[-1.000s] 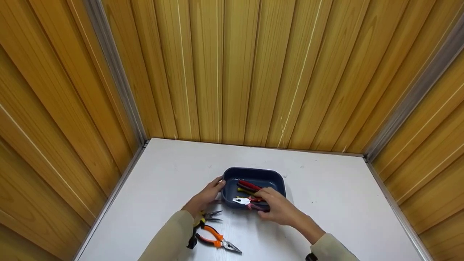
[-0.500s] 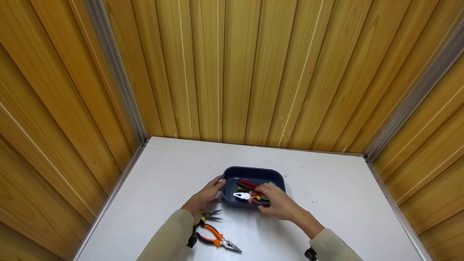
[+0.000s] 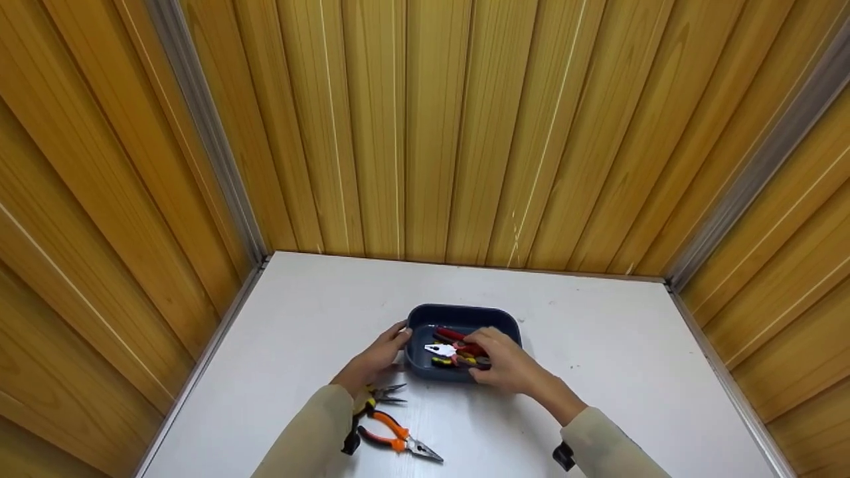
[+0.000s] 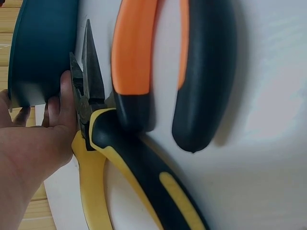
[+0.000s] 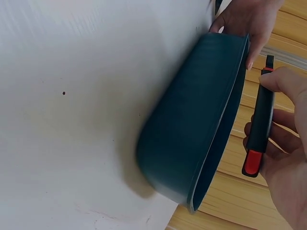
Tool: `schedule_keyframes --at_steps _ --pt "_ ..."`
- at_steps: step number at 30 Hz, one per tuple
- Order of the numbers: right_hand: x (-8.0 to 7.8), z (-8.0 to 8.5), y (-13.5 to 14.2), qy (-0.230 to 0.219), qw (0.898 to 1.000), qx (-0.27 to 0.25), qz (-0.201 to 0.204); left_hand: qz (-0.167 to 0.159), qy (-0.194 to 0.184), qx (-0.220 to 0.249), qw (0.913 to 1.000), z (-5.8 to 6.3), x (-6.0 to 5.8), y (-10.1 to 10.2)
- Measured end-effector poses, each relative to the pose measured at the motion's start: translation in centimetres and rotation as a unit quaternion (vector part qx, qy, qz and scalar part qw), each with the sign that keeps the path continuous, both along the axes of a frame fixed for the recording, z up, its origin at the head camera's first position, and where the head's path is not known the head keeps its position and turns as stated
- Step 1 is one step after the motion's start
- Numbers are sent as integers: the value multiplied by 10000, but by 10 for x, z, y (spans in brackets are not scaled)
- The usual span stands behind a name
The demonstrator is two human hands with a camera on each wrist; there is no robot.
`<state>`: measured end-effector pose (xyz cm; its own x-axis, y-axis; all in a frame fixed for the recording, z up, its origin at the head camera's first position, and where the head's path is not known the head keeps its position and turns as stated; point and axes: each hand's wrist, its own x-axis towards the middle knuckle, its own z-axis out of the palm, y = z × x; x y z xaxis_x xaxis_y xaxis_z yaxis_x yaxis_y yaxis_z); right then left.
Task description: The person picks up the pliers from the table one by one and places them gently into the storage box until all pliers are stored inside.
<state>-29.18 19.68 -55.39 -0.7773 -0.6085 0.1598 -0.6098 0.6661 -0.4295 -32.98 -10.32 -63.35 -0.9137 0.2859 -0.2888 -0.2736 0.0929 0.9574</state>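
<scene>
My left hand (image 3: 382, 352) holds the left end of a dark blue plastic box (image 3: 425, 373), thumb at the rim and fingers along the outer wall. My right hand (image 3: 508, 365) grips combination pliers (image 3: 439, 350) by their red-and-black handles (image 5: 261, 115); the bright pliers head points left over the box. The right wrist view shows the handles above the rim. Inside lie other tools, among them a red handle (image 3: 451, 334) and a yellow-and-black one (image 3: 441, 362), partly hidden. Near my left wrist are yellow-and-black long-nose pliers (image 4: 93, 100), half covered in the head view.
Orange-and-black long-nose pliers (image 3: 402, 438) lie half open on the white table (image 3: 631, 372), nearer than the box. Wood-grain panels (image 3: 431, 133) wall the table at the back and both sides, with grey metal posts (image 3: 212, 133) at the corners.
My right hand has shifted the combination pliers slightly away from me, from the box's near side toward its middle. A yellow-and-black handle beneath shows more. My left hand stays at the box.
</scene>
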Motion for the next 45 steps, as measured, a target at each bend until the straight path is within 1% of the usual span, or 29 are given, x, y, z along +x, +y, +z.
schedule_keyframes --at_steps 7,14,19,29,38,41,45 --pt "-9 1 -1 177 9998 -59 -6 -10 39 -3 10000 -3 0 -1" --pt "-21 -3 -5 -28 9999 -102 -123 28 24 52 10000 -2 1 -1" --pt "-29 -7 -9 20 9998 -33 -180 25 6 77 10000 -3 0 -1" --pt "-42 -18 -14 -116 9996 -49 -269 46 42 33 10000 -1 0 0" --pt "-45 -30 -18 26 9996 -152 -252 4 21 137 9999 -3 -1 0" --pt "-45 -32 -20 72 9996 -183 -187 28 -31 90 10000 -4 -2 0" --pt "-44 -33 -24 100 9998 -133 -145 41 -5 78 10000 -6 -3 0"
